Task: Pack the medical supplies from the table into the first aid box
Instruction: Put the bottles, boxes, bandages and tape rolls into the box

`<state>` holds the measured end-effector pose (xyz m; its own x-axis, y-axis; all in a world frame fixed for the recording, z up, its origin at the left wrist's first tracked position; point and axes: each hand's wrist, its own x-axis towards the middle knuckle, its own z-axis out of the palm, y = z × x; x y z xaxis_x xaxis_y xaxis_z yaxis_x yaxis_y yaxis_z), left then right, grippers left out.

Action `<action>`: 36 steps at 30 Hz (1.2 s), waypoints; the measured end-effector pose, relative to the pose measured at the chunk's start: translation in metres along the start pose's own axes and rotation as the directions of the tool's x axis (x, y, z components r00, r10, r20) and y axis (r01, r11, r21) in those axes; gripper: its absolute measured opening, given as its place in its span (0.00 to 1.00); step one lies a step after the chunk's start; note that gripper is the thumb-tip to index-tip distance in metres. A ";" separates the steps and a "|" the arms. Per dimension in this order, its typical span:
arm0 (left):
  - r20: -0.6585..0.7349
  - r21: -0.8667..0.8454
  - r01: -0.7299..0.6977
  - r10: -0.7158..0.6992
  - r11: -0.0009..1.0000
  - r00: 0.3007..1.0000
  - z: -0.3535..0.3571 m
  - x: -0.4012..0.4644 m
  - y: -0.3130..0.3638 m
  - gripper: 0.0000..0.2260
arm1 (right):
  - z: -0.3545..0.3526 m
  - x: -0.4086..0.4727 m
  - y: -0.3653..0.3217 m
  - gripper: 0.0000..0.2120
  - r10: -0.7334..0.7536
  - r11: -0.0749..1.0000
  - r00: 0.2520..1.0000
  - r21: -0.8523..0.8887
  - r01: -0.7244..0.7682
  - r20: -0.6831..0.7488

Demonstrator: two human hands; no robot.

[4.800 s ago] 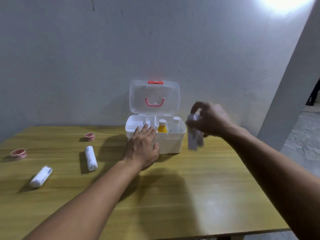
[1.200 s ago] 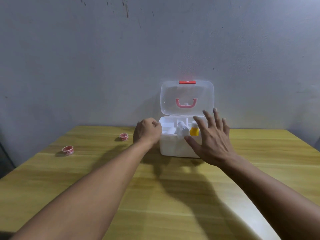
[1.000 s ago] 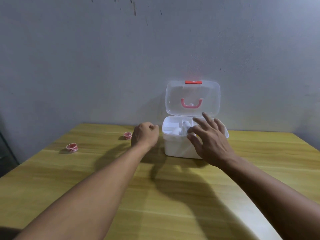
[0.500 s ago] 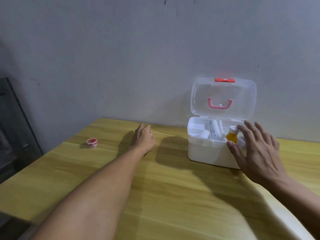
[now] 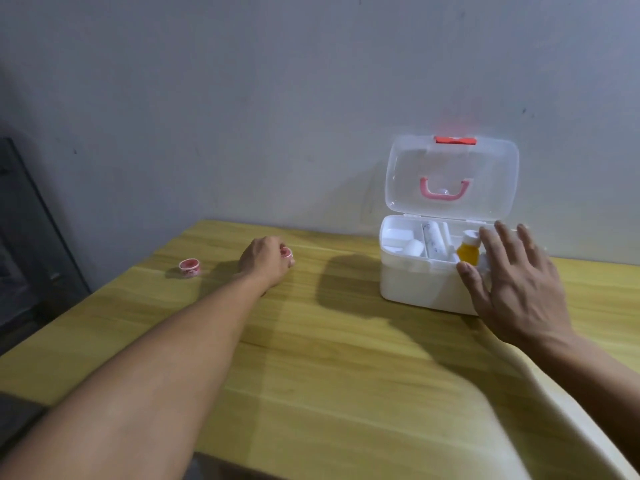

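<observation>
The white first aid box (image 5: 415, 289) stands at the back right of the wooden table (image 5: 346, 358) with its clear lid (image 5: 450, 161) raised. Inside lie a white bandage roll (image 5: 434, 239) and a yellow bottle (image 5: 468, 251). My left hand (image 5: 265, 261) rests far left of the box, fingers curled around a small red-and-white tape roll (image 5: 286, 251). A second tape roll (image 5: 189, 265) sits on the table further left. My right hand (image 5: 516, 285) is spread flat against the box's front right corner, holding nothing.
A grey wall (image 5: 242, 116) rises right behind the table. A dark object (image 5: 24, 237) stands beyond the table's left edge. The near table edge runs along the bottom of the view.
My left hand has left the box, reached left and closed on the nearer tape roll. The bandage rolls seen on the table earlier are gone from it. My right hand stays at the box.
</observation>
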<state>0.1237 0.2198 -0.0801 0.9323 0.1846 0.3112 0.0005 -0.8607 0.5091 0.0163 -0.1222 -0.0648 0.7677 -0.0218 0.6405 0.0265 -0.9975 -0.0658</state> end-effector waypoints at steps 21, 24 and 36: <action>-0.035 -0.106 0.133 -0.137 0.985 0.990 -0.054 -0.023 -0.052 0.09 | -0.003 -0.010 -0.027 0.41 0.121 0.990 0.989 -0.086 -0.113 0.089; -0.021 -0.183 -0.014 0.010 0.983 1.000 -0.047 -0.023 0.001 0.07 | -0.005 -0.010 -0.025 0.40 0.113 0.992 0.988 -0.075 -0.105 0.105; 0.086 -0.303 -0.355 0.396 0.884 0.914 -0.014 -0.036 0.178 0.10 | -0.009 -0.013 -0.009 0.41 0.021 0.999 0.987 -0.042 -0.014 0.161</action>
<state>0.0846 0.0670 0.0107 0.8833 -0.2131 0.4175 -0.4403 -0.6827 0.5831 0.0004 -0.1138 -0.0662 0.8610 -0.0313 0.5076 -0.0113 -0.9990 -0.0425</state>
